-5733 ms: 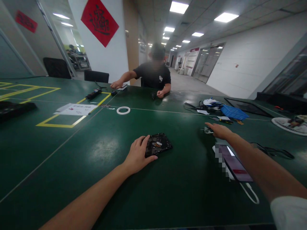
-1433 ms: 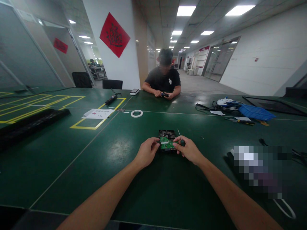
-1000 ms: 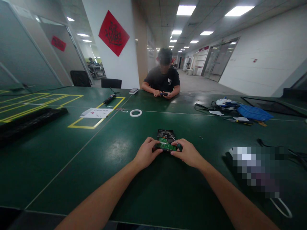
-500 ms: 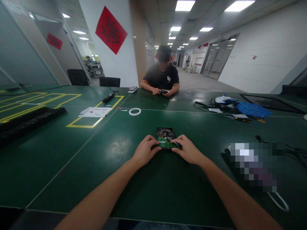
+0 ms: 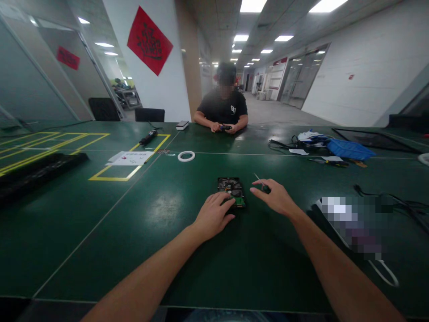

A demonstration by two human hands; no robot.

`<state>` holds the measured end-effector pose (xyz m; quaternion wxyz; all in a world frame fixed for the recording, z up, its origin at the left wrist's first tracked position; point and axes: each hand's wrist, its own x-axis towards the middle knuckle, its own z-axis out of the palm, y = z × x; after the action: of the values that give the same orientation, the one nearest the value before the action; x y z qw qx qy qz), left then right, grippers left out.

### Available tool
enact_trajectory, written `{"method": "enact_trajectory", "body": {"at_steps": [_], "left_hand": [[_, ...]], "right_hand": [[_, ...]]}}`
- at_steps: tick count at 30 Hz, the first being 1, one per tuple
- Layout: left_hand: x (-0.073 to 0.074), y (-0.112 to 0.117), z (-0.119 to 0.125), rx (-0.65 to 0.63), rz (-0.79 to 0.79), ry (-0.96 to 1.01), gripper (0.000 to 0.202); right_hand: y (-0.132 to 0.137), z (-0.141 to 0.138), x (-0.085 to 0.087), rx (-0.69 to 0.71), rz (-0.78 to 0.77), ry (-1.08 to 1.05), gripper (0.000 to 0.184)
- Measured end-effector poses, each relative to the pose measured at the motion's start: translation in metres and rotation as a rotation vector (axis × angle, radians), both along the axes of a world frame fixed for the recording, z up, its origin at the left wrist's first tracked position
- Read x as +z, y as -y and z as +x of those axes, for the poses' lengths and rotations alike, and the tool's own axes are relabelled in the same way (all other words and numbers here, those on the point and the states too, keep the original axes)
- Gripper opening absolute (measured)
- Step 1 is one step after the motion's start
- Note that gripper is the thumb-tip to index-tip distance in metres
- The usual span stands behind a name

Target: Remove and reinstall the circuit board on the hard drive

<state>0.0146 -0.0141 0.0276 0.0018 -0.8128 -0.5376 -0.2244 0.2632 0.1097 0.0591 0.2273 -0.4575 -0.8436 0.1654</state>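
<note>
A hard drive (image 5: pixel 237 189) lies on the green table with its green circuit board (image 5: pixel 240 202) facing up at the near end. My left hand (image 5: pixel 214 213) rests over its near left corner. The fingers stretch flat onto the board, and the thumb is apart, just off the near edge. To the right of the drive, above the table, my right hand (image 5: pixel 275 197) is closed around a small screwdriver (image 5: pixel 266 188). Its thin shaft points up and to the left, away from the drive. My left fingers cover part of the board.
Across the table sits a person (image 5: pixel 223 107) with a dark tool in hand. A white tape roll (image 5: pixel 186 156) and papers (image 5: pixel 129 158) lie to the left. A blue bag (image 5: pixel 350 149), a yellow-black tool (image 5: pixel 335 163) and cables (image 5: pixel 395 199) lie to the right, near a blurred-out object (image 5: pixel 350 228).
My right hand has drawn away from the drive to the right with the screwdriver. My left hand has shifted from the drive's left side onto the board, its fingers flatter.
</note>
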Motion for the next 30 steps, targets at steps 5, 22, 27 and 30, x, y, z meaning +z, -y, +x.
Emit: {"method": "enact_trajectory", "body": {"at_steps": [5,22,27,30], "left_hand": [[0.003,-0.002,0.005,0.011,0.006,-0.071,0.037],[-0.003,-0.001,-0.010,0.027,0.031,0.014,0.033],[-0.003,0.001,-0.009,0.028,0.033,-0.032,0.031],[-0.002,0.000,-0.002,0.051,0.050,-0.063,0.028]], "right_hand": [[-0.034,0.033,-0.008,-0.380,0.068,0.145,0.046],[-0.060,0.055,-0.026,-0.540,-0.141,0.330,0.028],[-0.057,0.056,-0.020,-0.527,-0.107,0.315,0.026],[-0.043,0.047,-0.010,-0.462,-0.053,0.218,0.022]]}}
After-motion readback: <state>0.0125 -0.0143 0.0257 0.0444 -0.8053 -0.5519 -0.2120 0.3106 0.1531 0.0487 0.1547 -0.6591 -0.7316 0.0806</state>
